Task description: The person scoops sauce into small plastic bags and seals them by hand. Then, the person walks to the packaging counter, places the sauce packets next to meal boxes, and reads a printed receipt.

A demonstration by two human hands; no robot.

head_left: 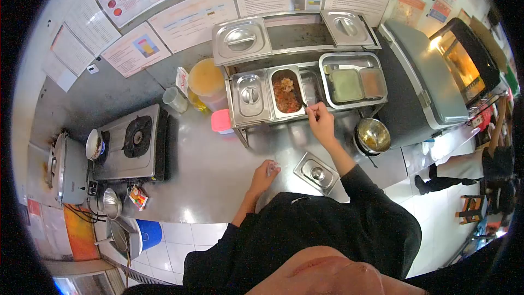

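"Steel pan [290, 114], chunky red food [284, 95] in it: is that where the right hand [322, 124] is working?"

"Yes, its fingers are closed on the dark handle of a utensil [303, 104], which slants into the pan at the right-hand side. I can't make out the tip."

"Where does the pan sit?"

"In the metal rack [242, 137], just right of a covered pan [249, 97]. Farther right, a large tray [355, 56] holds a green-filled tub [346, 86] and an orange-filled tub [373, 83]."

"And the left hand [263, 177]?"

"Over the near part of the tabletop [202, 186], fingers curled around a small clear item [272, 169]. What it is, I can't tell."

"Anything between the arms?"

"A loose steel lid [316, 173], lying knob up on the tabletop. A round bowl [373, 134] stands to the right of the right forearm, and a pink-topped tub [221, 122] is just beside the rack's left end."
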